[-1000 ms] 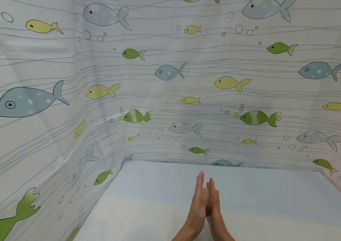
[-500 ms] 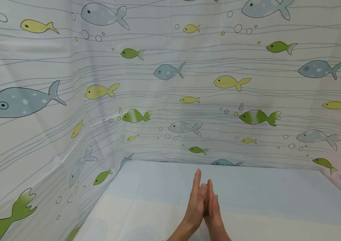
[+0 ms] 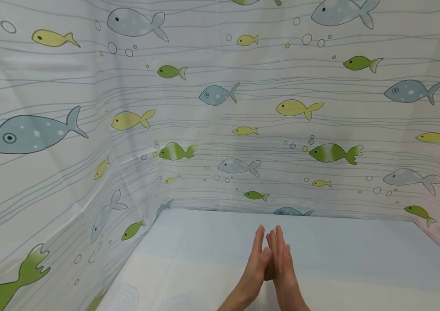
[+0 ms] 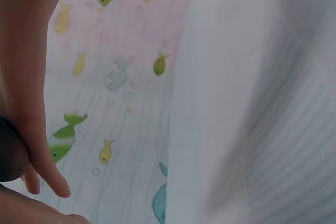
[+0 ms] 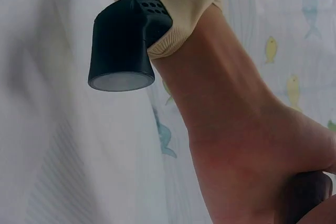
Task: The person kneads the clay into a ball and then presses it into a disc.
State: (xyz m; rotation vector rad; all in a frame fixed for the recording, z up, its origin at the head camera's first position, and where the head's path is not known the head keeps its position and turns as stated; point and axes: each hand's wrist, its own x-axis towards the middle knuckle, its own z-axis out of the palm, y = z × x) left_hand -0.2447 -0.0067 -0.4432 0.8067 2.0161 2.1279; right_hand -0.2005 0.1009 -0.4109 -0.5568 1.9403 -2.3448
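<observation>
In the head view my left hand (image 3: 256, 267) and right hand (image 3: 285, 268) stand palm to palm above the table. Their fingers are extended and point upward. Between the palms sits a small dark rounded object (image 3: 269, 272), mostly hidden by the hands. The left wrist view shows the smooth dark curve of this object (image 4: 11, 153) at the left edge, beside the extended fingers (image 4: 50, 174). Seen from the right wrist, the object (image 5: 310, 195) looks dark purplish and rests against a palm; its exact kind I cannot tell.
The table (image 3: 340, 246) has a pale blue and white cover with faint striped patterns. Behind and at the left hang white curtains (image 3: 224, 116) printed with fish and wavy lines. A black wrist camera (image 5: 123, 45) sits over a beige cuff (image 5: 181, 3) in the right wrist view.
The right hand has slid forward and up against the left, so their fingertips are now nearly level. Half a second ago the left fingertips stood higher. The dark object stays between the palms.
</observation>
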